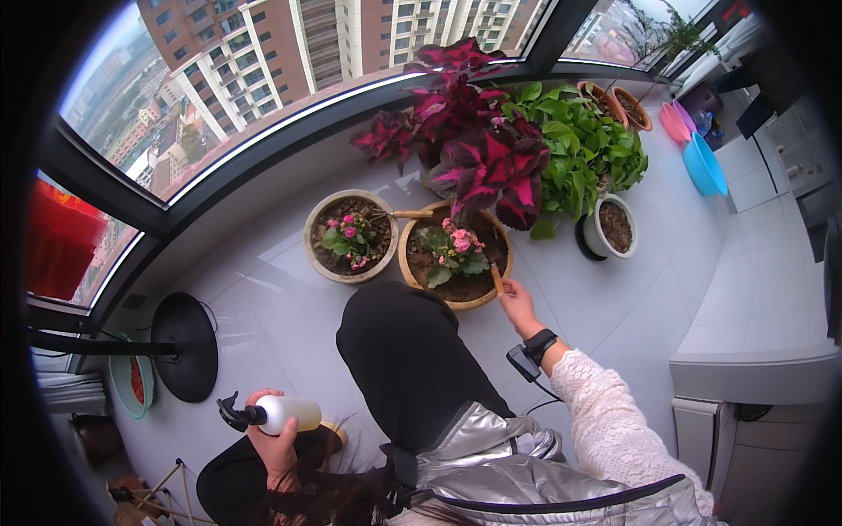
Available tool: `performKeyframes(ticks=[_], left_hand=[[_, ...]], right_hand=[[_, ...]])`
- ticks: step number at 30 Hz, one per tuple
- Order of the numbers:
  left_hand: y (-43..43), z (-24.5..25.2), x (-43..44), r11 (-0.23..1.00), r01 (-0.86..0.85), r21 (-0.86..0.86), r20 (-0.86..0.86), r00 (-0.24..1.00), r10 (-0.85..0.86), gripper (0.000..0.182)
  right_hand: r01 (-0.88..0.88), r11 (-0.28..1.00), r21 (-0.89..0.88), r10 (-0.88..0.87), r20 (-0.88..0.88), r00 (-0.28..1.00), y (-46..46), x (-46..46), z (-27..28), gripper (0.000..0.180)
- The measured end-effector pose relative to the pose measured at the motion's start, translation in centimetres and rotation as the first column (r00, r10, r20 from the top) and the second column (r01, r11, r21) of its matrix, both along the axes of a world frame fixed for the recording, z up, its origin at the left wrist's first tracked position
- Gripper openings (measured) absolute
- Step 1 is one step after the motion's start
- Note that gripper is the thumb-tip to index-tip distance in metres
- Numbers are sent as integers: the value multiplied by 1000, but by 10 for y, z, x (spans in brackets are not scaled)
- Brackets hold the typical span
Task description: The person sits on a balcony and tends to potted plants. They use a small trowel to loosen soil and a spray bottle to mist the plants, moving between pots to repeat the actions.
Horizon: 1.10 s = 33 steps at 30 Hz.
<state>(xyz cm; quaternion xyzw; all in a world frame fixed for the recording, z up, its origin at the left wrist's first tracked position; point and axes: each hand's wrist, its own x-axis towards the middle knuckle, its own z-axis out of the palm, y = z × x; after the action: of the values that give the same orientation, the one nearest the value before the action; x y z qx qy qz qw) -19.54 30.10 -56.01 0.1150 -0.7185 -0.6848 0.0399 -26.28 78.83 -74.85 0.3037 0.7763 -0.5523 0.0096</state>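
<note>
My right hand grips the wooden handle of a small garden tool, whose head meets the soil inside the right rim of a tan pot. In that pot grows a pink-flowered kalanchoe. My left hand is closed around a white spray bottle with a black trigger head, tilted sideways above my leg. To the left of the tan pot stands a grey-white pot with a smaller pink-flowered plant. A wooden-handled hand rake lies across the gap between both rims.
A red-purple coleus and a leafy green pothos crowd the window side. The white pot holds soil. A round black stand base and a green basket sit at left. Blue and pink basins are far right.
</note>
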Motion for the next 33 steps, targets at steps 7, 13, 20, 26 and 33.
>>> performKeyframes(ticks=[7, 13, 20, 26, 33], left_hand=[[0, 2, 1, 1000, 15, 18, -11, 1000, -15, 55], [-1, 5, 4, 1000, 21, -19, -18, 1000, -21, 55], [-4, 4, 5, 999, 41, -7, -64, 997, -42, 54], [-6, 6, 7, 1000, 28, -1, -49, 998, -28, 55], [-8, 3, 8, 1000, 3, -1, -41, 999, -3, 56]], right_hand=[[35, 991, 131, -37, 10, 999, 3, 3, 1, 33], [125, 984, 126, -110, -118, 987, 6, 3, 16, 19], [-21, 998, -57, 13, -145, 989, -14, -18, 52, 8], [-166, 946, -277, 136, -122, 983, -59, -37, 75, 36], [-247, 913, -325, 263, 5, 965, -87, -55, 81, 54]])
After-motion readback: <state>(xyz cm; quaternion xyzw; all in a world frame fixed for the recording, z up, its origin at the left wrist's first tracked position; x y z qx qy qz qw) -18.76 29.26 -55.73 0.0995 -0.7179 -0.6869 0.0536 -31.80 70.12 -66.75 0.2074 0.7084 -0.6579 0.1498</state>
